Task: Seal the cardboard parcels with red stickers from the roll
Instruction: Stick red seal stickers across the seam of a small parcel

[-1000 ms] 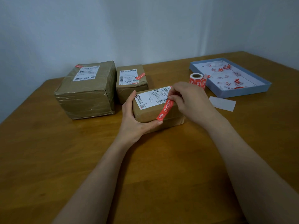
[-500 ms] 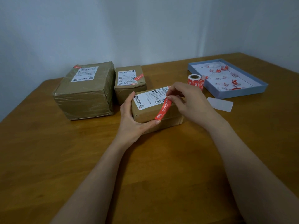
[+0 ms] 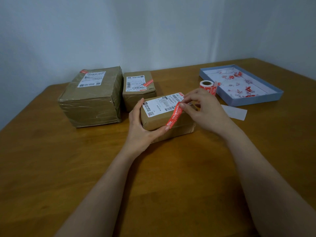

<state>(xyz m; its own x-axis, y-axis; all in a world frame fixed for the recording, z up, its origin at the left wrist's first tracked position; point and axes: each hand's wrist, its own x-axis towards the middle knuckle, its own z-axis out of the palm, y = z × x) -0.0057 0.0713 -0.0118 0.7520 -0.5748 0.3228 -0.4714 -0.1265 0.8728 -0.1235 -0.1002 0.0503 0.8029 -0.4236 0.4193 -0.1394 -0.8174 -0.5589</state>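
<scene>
Two hands work the near parcel (image 3: 164, 115): the right hand (image 3: 203, 106) pinches the upper end of a red sticker (image 3: 174, 115) lying diagonally across its top, while the left hand (image 3: 142, 132) grips its left end, thumb at the sticker's lower tip. Behind the parcel stand two more parcels (image 3: 92, 96); the sticker roll (image 3: 207, 85) sits to its right rear, beside a blue tray (image 3: 249, 100).

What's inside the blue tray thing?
The blue tray holds crumpled red and white scraps on its white floor. Its near wall hides a strip of the floor.
</scene>
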